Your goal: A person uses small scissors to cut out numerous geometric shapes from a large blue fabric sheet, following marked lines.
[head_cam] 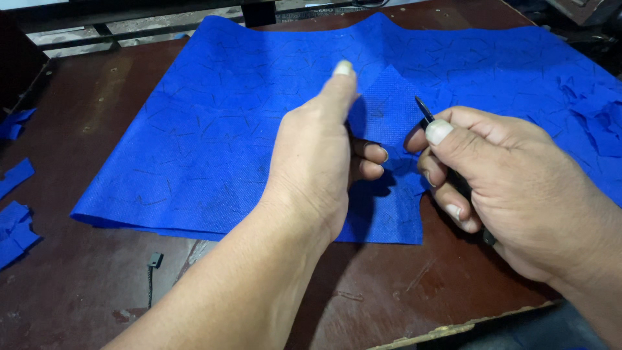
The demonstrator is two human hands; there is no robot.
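A large sheet of blue non-woven fabric with dark scribbled marks lies spread over a dark brown worktable. My left hand pinches a small lifted flap of the fabric near the sheet's middle, thumb up and fingers curled under it. My right hand is closed around a thin black-handled tool whose tip pokes out above the thumb, right next to the flap. The rest of the tool is hidden in my fist.
Blue fabric scraps lie at the left table edge and bunched at the far right. A small black piece on a cord rests near the front. A metal rail runs along the back.
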